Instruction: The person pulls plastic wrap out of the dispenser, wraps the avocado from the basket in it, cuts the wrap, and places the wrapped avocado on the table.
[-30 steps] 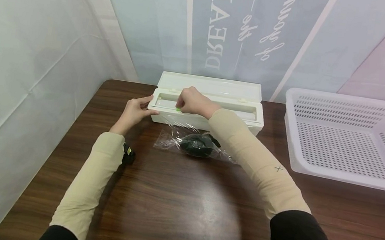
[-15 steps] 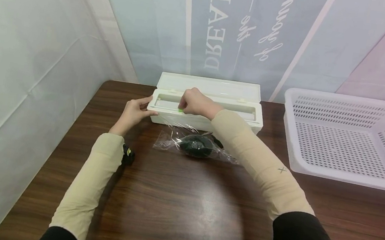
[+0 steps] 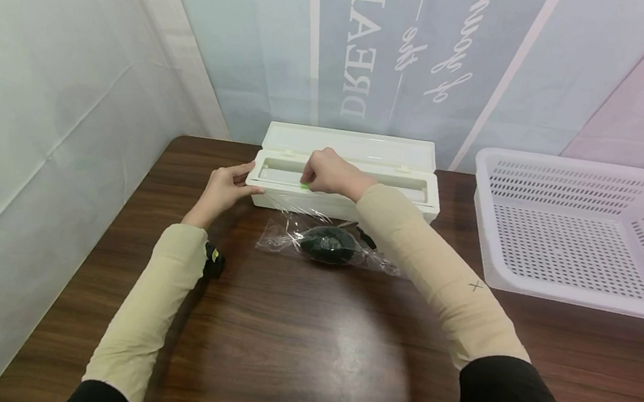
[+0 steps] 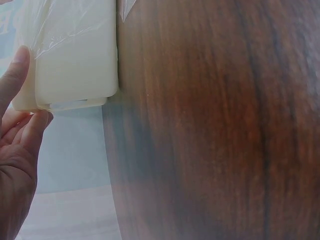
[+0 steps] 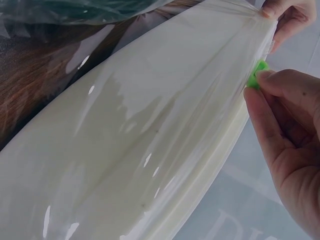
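Note:
A white cling film dispenser (image 3: 282,201) stands at the table's back with its lid (image 3: 354,145) raised. My left hand (image 3: 222,191) grips its left end, thumb in front and fingers behind, as the left wrist view confirms. My right hand (image 3: 332,172) pinches a small green slide cutter (image 5: 257,74) on the dispenser's top edge, left of the middle. Clear cling film (image 5: 165,115) stretches down over the front face. In front lies a dark green rounded thing (image 3: 328,245) under or inside the film; creases and glare hide its kind.
A white plastic basket (image 3: 482,236) with slotted walls stands on the right of the dark wooden table (image 3: 290,346). Printed fabric (image 3: 379,45) hangs right behind the dispenser, and a white sheet (image 3: 51,124) bounds the left. A black wrist camera (image 3: 214,260) sits on the left wrist.
My right hand has slid slightly to the right along the dispenser's edge, and the green slide cutter has moved with it. The left hand keeps its grip on the end.

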`<state>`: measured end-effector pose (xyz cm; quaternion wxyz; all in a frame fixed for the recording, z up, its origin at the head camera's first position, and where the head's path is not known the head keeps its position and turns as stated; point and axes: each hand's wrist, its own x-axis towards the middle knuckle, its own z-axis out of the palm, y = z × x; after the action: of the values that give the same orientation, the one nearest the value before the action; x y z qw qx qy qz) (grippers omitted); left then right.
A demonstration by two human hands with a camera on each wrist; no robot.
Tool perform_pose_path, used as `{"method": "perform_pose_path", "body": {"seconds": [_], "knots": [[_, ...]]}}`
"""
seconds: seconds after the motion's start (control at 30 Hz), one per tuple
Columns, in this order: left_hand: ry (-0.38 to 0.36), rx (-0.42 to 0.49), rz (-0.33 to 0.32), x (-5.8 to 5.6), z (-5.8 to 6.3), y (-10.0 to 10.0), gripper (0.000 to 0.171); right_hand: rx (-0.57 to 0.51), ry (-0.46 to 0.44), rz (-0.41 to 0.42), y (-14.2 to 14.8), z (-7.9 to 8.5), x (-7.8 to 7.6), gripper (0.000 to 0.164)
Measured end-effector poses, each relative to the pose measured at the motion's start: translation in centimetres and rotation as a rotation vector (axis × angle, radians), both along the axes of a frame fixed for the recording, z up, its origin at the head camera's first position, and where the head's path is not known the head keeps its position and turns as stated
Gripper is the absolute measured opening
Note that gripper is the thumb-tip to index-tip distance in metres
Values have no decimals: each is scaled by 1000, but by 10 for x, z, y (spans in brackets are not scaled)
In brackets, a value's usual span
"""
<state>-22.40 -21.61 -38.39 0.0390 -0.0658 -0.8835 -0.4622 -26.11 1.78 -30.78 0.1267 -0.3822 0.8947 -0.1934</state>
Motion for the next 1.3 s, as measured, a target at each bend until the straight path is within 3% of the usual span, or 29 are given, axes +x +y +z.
{"method": "perform_pose_path", "body": {"seconds": [1.3], "knots": [[0, 23, -2, -1, -2, -1, 63, -9, 41, 11, 19, -1, 0, 16]]}}
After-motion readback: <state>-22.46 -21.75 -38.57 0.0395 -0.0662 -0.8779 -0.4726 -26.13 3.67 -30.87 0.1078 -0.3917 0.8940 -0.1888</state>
